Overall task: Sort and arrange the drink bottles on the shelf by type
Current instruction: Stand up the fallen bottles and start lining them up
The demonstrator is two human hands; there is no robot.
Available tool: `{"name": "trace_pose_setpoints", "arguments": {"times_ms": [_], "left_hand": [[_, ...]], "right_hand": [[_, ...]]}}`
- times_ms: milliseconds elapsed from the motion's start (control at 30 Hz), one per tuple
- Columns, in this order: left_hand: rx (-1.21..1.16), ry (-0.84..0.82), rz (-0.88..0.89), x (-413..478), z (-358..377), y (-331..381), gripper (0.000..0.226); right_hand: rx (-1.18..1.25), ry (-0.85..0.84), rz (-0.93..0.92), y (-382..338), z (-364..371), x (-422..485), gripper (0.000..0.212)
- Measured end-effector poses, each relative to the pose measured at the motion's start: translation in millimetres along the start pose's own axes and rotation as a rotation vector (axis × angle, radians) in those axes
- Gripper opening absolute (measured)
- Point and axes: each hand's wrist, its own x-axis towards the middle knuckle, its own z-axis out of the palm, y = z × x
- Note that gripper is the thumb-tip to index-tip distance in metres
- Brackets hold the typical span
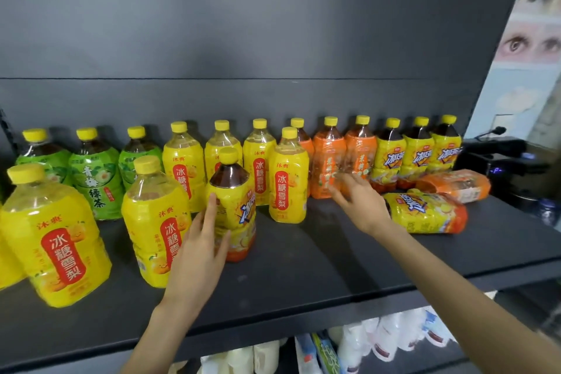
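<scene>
My left hand [198,247] grips an upright iced-tea bottle [235,206] with dark liquid and a yellow label, standing mid-shelf. My right hand [359,202] reaches with spread fingers toward the orange-labelled bottles [329,161] in the back row, and whether it touches one I cannot tell. The back row holds green-tea bottles [94,173], yellow pear-drink bottles [182,164], orange ones and yellow iced-tea bottles [391,158]. Two more pear bottles [54,240] stand at the front left. One iced-tea bottle [425,212] and one orange bottle [455,184] lie on their sides at the right.
The dark shelf board [303,276] has a front edge running across the lower view. Below it hang white packaged goods [388,340]. A black device [501,158] sits beyond the shelf's right end. A dark back panel [243,39] rises behind the bottles.
</scene>
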Motion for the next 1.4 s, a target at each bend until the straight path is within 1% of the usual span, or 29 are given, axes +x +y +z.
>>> {"name": "trace_pose_setpoints", "arguments": {"times_ms": [67,133,200,267,367,500,600,700,767,833,900,1100,1233,1400], "left_hand": [[0.048,0.025,0.031,-5.8,-3.2,1.4,0.058],[0.123,0.025,0.057,-13.0,-1.3,3.4,0.039],[0.224,-0.008,0.081,-20.6,3.2,8.8,0.028],[0.319,-0.046,0.114,-26.0,7.0,18.2,0.022],[0.376,-0.051,0.12,-28.8,16.6,34.5,0.023],[0.379,-0.05,0.061,-31.0,38.7,66.4,0.027],[0.349,-0.065,-0.007,-36.2,63.2,96.1,0.026],[0.309,-0.049,-0.06,-39.8,88.8,126.4,0.028],[0.29,-0.043,-0.097,-43.4,103.1,146.0,0.031],[0.264,-0.041,-0.142,-48.1,116.2,167.1,0.034],[0.238,-0.052,-0.174,-51.4,127.2,183.0,0.036],[0.196,-0.102,-0.231,-25.1,149.7,212.4,0.044],[0.186,-0.166,-0.249,14.2,169.8,217.7,0.048],[0.128,-0.299,-0.347,52.7,206.3,221.6,0.059]], "right_hand": [[-0.129,-0.01,-0.002,14.0,-8.4,-19.0,0.047],[-0.204,-0.003,-0.001,30.3,-18.0,-39.6,0.049],[-0.237,0.025,0.014,48.9,-27.5,-58.2,0.048],[-0.256,0.068,0.02,66.6,-37.0,-73.7,0.045],[-0.289,0.121,0.019,91.8,-47.6,-92.1,0.039],[-0.303,0.164,-0.008,131.7,-58.2,-108.2,0.035],[-0.327,0.13,-0.039,164.6,-70.3,-115.3,0.046],[-0.316,0.12,-0.057,202.0,-82.5,-116.4,0.039],[-0.298,0.084,-0.066,223.3,-90.3,-112.4,0.038],[-0.298,0.006,-0.078,243.1,-98.3,-105.7,0.043],[-0.291,-0.039,-0.081,257.3,-103.5,-96.8,0.048],[-0.28,-0.081,-0.119,285.0,-111.1,-58.5,0.049],[-0.212,-0.123,-0.124,299.2,-109.5,-22.6,0.048],[-0.152,-0.156,-0.183,319.8,-106.0,20.0,0.049]]}}
